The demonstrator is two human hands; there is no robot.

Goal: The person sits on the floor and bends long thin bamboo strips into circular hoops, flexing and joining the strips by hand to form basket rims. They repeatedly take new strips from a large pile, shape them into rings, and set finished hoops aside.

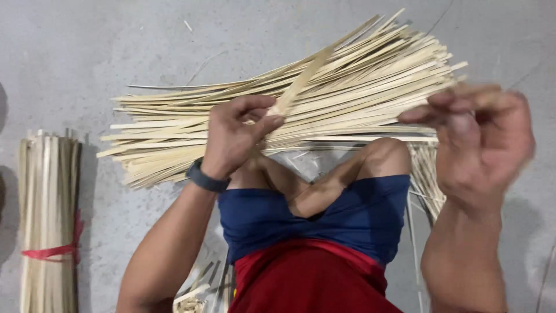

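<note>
A large loose pile of pale bamboo strips (359,87) lies fanned across the grey floor beyond my knees. My left hand (234,136) pinches one flat strip (301,81) that sticks up and to the right over the pile. My right hand (480,139) is raised at the right, blurred, with fingers curled near the pile's right ends; whether it grips a strip is not clear. A dark band sits on my left wrist (205,177).
A tied bundle of strips (49,214) with a red band lies at the left edge. More strips lie on the floor by my right knee (428,174) and under my left arm (200,284). I wear blue shorts (324,217) and a red shirt.
</note>
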